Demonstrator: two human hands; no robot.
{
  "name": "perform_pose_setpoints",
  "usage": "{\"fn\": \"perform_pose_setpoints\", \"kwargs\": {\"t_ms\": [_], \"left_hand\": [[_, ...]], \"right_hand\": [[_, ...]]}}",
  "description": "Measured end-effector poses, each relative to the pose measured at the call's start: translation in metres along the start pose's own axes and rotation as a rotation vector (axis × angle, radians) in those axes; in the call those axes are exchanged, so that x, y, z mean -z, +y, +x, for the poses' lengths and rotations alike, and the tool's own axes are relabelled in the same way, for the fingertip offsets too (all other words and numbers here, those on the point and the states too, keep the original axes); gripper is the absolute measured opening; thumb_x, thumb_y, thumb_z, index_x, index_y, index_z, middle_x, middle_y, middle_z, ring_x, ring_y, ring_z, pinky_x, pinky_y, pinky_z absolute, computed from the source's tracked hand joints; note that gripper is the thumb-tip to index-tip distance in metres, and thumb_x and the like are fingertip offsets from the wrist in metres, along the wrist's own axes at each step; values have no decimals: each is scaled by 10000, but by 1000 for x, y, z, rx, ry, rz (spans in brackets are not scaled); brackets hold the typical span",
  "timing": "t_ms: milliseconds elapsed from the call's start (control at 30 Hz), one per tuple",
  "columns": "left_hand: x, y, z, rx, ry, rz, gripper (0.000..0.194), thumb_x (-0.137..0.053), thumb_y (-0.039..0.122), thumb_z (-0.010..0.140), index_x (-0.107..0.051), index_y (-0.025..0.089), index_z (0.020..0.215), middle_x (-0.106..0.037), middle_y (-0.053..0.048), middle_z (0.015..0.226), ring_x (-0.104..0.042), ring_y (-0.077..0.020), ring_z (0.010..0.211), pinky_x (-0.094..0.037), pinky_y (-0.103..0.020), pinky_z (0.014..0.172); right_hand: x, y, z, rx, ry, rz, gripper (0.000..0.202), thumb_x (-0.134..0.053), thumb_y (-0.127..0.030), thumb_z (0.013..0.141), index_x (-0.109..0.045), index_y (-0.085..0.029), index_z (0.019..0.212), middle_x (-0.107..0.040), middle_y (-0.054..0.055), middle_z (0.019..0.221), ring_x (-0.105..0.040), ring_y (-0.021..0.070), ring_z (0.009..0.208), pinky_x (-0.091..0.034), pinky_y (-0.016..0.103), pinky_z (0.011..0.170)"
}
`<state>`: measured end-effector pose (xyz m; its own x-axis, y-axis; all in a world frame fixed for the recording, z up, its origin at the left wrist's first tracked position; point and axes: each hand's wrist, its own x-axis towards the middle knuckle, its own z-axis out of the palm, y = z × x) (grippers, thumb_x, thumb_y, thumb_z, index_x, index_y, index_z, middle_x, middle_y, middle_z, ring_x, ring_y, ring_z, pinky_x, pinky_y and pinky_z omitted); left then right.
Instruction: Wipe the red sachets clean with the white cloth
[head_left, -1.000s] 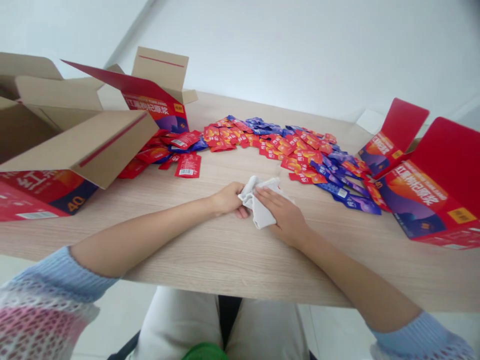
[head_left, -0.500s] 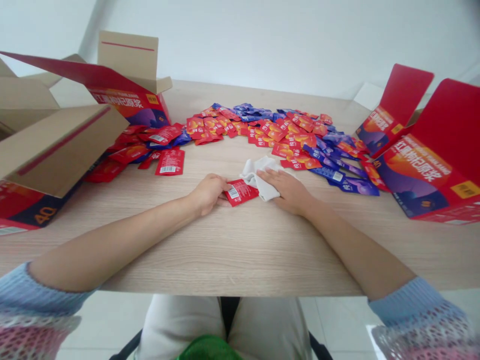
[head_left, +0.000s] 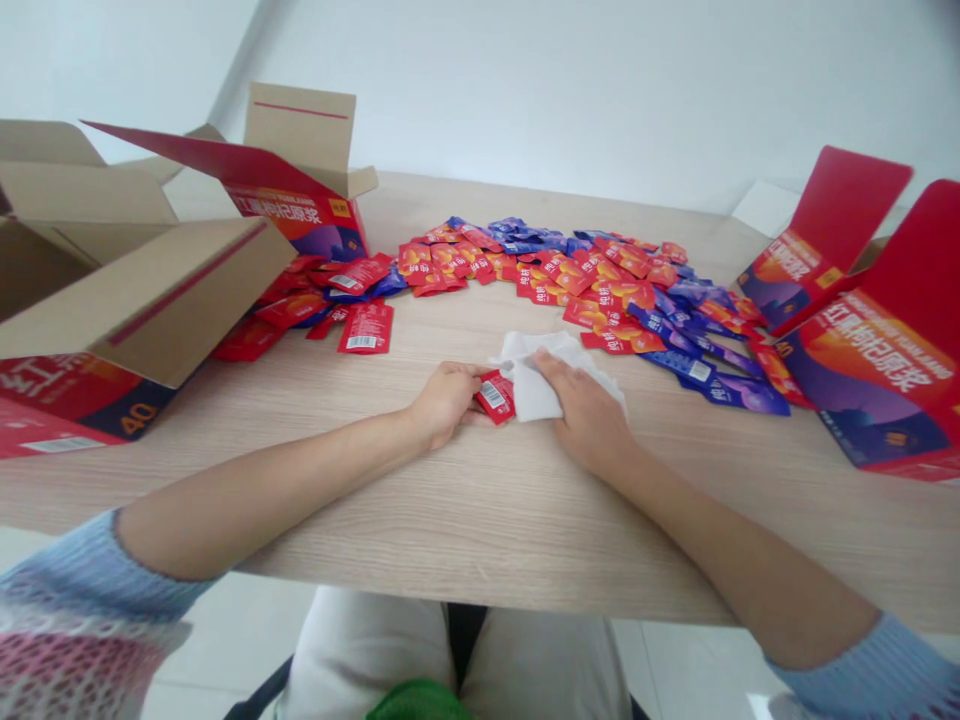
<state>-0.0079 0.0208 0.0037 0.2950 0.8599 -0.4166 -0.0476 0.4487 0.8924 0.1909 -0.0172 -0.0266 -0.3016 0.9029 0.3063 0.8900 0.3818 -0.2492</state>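
My left hand point(head_left: 450, 405) pinches the left end of a small red sachet point(head_left: 495, 396), whose barcode side faces up low over the table. Across the sachet's right part lies a folded white cloth point(head_left: 541, 390), hiding that end. My right hand point(head_left: 589, 405) grips the cloth with its thumb on top; the fingers are partly out of sight. Just beyond, red and orange sachets point(head_left: 611, 290) and blue-purple sachets point(head_left: 675, 350) lie in a loose arc. Nearer my left hand, a single red sachet point(head_left: 366, 328) lies barcode up at the edge of the left pile point(head_left: 289, 305).
Open red cartons stand on both sides: a near left carton point(head_left: 67, 400), a far left carton point(head_left: 300, 210), a near right carton point(head_left: 885, 380) and a far right carton point(head_left: 795, 265). Beneath everything is a wood-grain table point(head_left: 420, 530), with a pale wall point(head_left: 562, 100) behind.
The cloth has shifted and now covers more of the red sachet's right side. My right hand has turned, with its thumb now on top. The whole view has swung slightly left.
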Motion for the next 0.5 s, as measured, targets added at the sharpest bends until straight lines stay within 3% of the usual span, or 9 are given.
{"fn": "perform_pose_setpoints", "kwargs": {"t_ms": [100, 233, 367, 500], "left_hand": [[-5, -8, 4, -93, 64, -14, 288, -458, 35, 664, -697, 97, 812, -647, -33, 579, -571, -128, 442, -490, -221, 446], [-6, -17, 8, -150, 90, -66, 209, -438, 86, 616, -638, 125, 659, -611, -14, 534, -550, -128, 449, -427, -201, 421], [-3, -21, 9, -178, -1, -150, 143, -484, 134, 589, -623, 129, 623, -598, -8, 517, -533, -122, 448, -416, -209, 441], [0, -21, 10, -158, -105, -208, 243, -474, 85, 502, -654, 103, 664, -635, -32, 555, -560, -125, 469, -447, -217, 484]], "right_hand": [[-8, -12, 4, 85, -64, -20, 788, -446, -100, 779, -249, -197, 1535, -297, 61, 1576, -276, 285, 1444, -256, 542, 1160], [-5, -17, 5, 235, -163, 26, 816, -426, -120, 773, -196, -202, 1551, -225, 16, 1602, -186, 234, 1475, -228, 484, 1182], [2, -15, 2, 369, -240, 79, 784, -442, -171, 816, -183, -205, 1555, -207, 25, 1607, -133, 237, 1485, -166, 492, 1196], [11, -11, 0, 437, -321, 184, 682, -438, -188, 886, -247, -240, 1538, -271, 18, 1591, -139, 214, 1484, -120, 479, 1208]]}}
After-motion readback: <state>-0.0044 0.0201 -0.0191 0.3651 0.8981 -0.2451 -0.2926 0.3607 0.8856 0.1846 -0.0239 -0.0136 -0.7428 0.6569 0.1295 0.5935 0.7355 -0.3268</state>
